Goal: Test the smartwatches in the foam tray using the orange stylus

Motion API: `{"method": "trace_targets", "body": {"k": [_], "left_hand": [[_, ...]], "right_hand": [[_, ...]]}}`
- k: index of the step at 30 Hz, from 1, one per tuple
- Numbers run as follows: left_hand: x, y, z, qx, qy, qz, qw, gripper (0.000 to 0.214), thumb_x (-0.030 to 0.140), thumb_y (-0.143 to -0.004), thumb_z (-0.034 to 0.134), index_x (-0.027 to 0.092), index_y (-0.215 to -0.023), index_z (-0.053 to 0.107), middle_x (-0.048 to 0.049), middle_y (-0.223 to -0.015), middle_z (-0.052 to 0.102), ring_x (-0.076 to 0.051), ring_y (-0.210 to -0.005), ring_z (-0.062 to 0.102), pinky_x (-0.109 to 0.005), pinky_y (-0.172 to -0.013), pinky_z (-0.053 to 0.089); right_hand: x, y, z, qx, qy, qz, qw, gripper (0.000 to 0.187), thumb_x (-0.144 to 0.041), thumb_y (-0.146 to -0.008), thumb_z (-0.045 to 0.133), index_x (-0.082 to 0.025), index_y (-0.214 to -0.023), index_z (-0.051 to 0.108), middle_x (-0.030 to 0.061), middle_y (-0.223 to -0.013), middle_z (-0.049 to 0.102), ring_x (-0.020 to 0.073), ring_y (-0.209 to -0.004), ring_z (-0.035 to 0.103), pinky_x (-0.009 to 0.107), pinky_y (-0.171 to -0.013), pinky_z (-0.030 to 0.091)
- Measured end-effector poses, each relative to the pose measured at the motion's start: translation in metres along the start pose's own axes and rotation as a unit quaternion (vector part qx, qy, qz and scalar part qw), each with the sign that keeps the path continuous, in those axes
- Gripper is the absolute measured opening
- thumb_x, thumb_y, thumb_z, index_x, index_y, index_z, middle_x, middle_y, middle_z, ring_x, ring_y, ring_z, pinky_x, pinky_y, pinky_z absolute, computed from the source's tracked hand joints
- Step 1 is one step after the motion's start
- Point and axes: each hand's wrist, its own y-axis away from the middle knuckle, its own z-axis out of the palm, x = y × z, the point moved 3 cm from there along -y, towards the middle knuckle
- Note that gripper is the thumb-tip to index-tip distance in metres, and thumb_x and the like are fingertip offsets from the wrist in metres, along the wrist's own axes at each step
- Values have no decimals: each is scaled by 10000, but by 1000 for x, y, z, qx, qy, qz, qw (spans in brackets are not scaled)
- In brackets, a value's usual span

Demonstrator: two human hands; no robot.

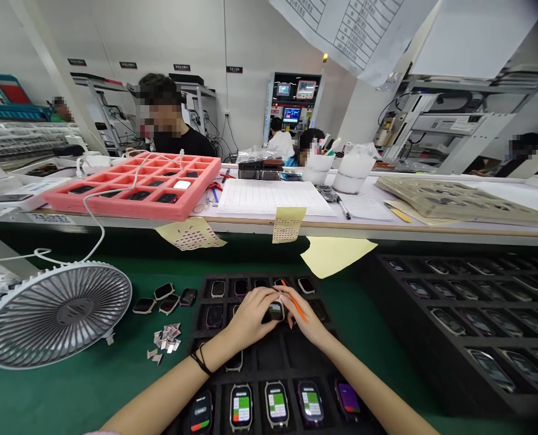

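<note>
Left forearm and right forearm are angled in from the bottom corners, wrists raised, a black cord band worn on the left wrist. Fingers of the left hand and right hand are curled and bunched, not spread, pinching a smartwatch from either side at its upper edges. A thin orange pick lies under the right fingers; grip on it can't be confirmed. Watch sits between the fingertips, over the second row of a black foam tray; whether it is seated in a slot is hidden. Handling est.: light, stiff, glass face likely slippery and fragile, so hold by the case edges, not the screen. Just below the hands, more watches stand in the nearest tray row, screens lit. Left of the tray: loose watches and a heap of small label scraps on the green mat, then a white desk fan. Right: a second black tray of watches. Ahead, on the shelf: a red foam tray and a ruled sheet.
</note>
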Motion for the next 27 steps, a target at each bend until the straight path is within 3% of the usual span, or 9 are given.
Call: {"method": "trace_targets", "body": {"k": [6, 10, 13, 16, 22, 27], "left_hand": [[-14, 15, -8, -18, -64, -23, 998, 633, -31, -675, 512, 174, -1269, 438, -131, -1273, 534, -275, -1186, 481, -466, -994, 420], [-21, 25, -20, 25, -69, -25, 997, 620, -18, -656, 530, 163, -1246, 471, -140, -1243, 567, -277, -1148, 522, -460, -972, 439], [-22, 30, -29, 85, -49, -31, 995, 565, 43, -660, 589, 182, -1202, 511, -126, -1175, 609, -281, -1091, 551, -467, -933, 451], [-18, 30, -31, 101, -25, 0, 995, 562, 71, -656, 623, 213, -1190, 521, -103, -1152, 622, -279, -1079, 545, -465, -922, 445], [-8, 30, -29, 111, 0, 45, 993, 596, 77, -657, 629, 231, -1219, 502, -95, -1178, 598, -276, -1121, 511, -466, -938, 430], [-12, 31, -27, 92, 18, 28, 995, 597, 71, -664, 626, 233, -1225, 501, -88, -1195, 590, -264, -1139, 500, -451, -955, 428]], "right_hand": [[-4, -10, 24, -28, 48, 13, 998, 406, -471, -855, 513, -271, -1208, 525, 47, -974, 617, 64, -415, 448, 239, -426, 414], [-4, -20, 36, -44, 12, 15, 999, 425, -456, -807, 594, -277, -1191, 552, 39, -931, 617, 102, -521, 505, 245, -480, 439], [-9, -25, 40, -67, -65, 18, 995, 462, -421, -729, 698, -290, -1156, 580, 26, -952, 605, 161, -792, 581, 274, -673, 492], [-16, -24, 38, -109, -131, 46, 984, 428, -378, -692, 745, -276, -1090, 628, 16, -963, 611, 180, -962, 562, 299, -848, 454], [-18, -13, 36, -199, -221, 98, 950, 372, -288, -725, 736, -218, -1078, 645, 25, -884, 630, 172, -844, 602, 310, -777, 471], [-12, -12, 36, -182, -237, 96, 949, 411, -254, -725, 737, -231, -1120, 625, 36, -954, 645, 180, -897, 615, 328, -825, 463]]}}
